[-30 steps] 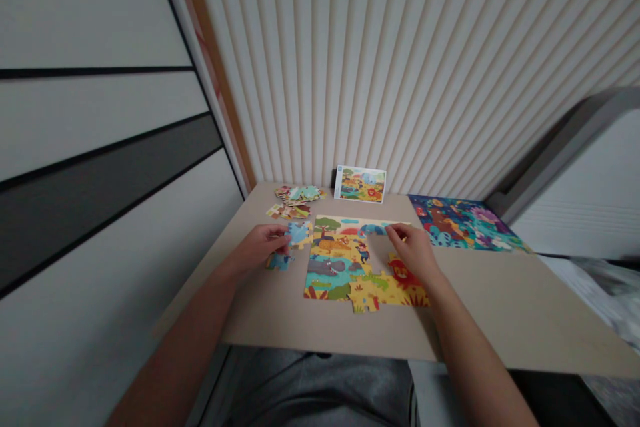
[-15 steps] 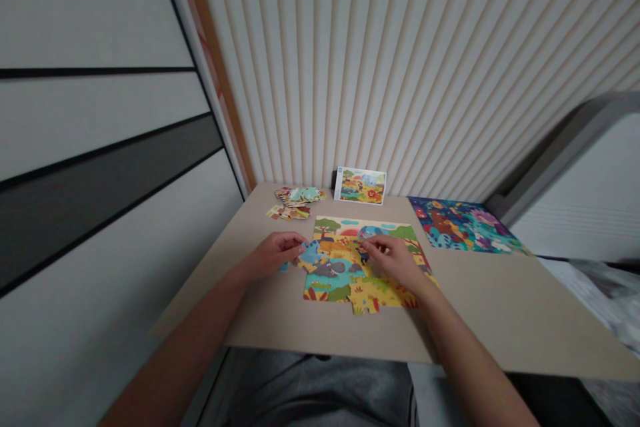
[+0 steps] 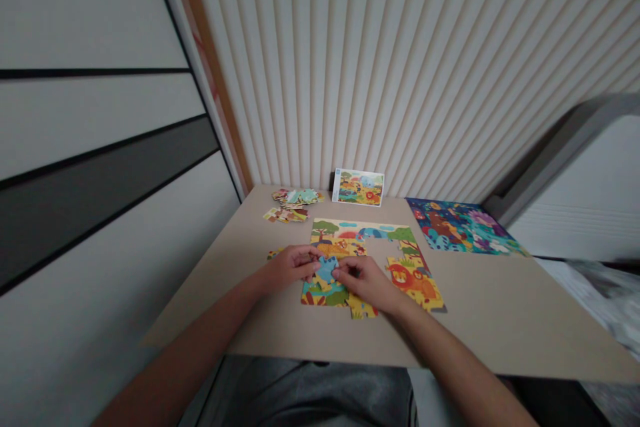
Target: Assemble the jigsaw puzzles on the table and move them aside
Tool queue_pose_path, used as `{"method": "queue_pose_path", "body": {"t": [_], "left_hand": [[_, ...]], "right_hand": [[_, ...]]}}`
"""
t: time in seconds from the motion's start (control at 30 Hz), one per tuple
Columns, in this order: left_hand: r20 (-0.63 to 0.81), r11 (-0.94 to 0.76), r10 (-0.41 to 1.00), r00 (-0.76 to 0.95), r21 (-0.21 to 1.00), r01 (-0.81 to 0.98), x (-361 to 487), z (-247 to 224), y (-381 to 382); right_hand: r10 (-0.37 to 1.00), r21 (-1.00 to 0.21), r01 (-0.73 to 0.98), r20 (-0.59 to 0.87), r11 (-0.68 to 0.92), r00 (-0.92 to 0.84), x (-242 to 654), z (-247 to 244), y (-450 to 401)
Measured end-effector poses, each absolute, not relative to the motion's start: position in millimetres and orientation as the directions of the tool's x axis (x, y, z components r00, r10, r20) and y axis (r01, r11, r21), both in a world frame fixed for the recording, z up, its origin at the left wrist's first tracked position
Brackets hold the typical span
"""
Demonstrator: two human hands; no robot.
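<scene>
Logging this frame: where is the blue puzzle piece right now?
In the head view, the blue puzzle piece sits between the left hand and right hand, over the jigsaw puzzle's lower left.

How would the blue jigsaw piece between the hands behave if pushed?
The blue jigsaw piece looks like thin card, so probably light and stiff. Being flat, it would likely slide rather than roll, and its tabs may catch on neighbouring pieces.

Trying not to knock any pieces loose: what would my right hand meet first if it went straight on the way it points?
Most likely the blue puzzle piece, which its fingertips seem to be at already, though depth is hard to judge from here. Just past that piece is your left hand. Your right hand is at.
</scene>
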State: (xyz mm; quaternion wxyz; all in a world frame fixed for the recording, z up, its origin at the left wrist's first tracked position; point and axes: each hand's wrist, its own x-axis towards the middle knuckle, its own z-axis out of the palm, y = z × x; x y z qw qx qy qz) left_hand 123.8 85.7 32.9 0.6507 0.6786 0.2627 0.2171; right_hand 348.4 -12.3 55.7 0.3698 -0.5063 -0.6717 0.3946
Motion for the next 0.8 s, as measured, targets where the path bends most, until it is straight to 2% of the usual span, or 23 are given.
{"method": "queue_pose_path", "body": {"t": [0.1,0.23,0.53,0.8], "left_hand": [[-0.031,0.023,0.627,0.778,1.0,0.021,125.6,35.4,84.0],[-0.015,-0.009,0.631,0.775,1.0,0.026,126.1,39.1,82.3],[0.116,-0.123,0.755,0.645,0.992,-0.034,124.4,47.7,87.0],[0.127,-0.146,0.777,0.616,0.989,-0.02,123.3,46.9,86.7]], "right_hand": [[0.987,-0.958,0.276,0.038,0.08,-0.154,349.7,55.4,-10.1],[0.986,-0.983,0.183,0.0,0.032,-0.169,350.9,55.5,-8.2],[0.992,-0.991,0.131,0.004,0.021,-0.125,354.0,49.9,-6.1],[0.991,-0.992,0.124,-0.009,0.008,-0.132,356.2,46.5,-5.6]]}}
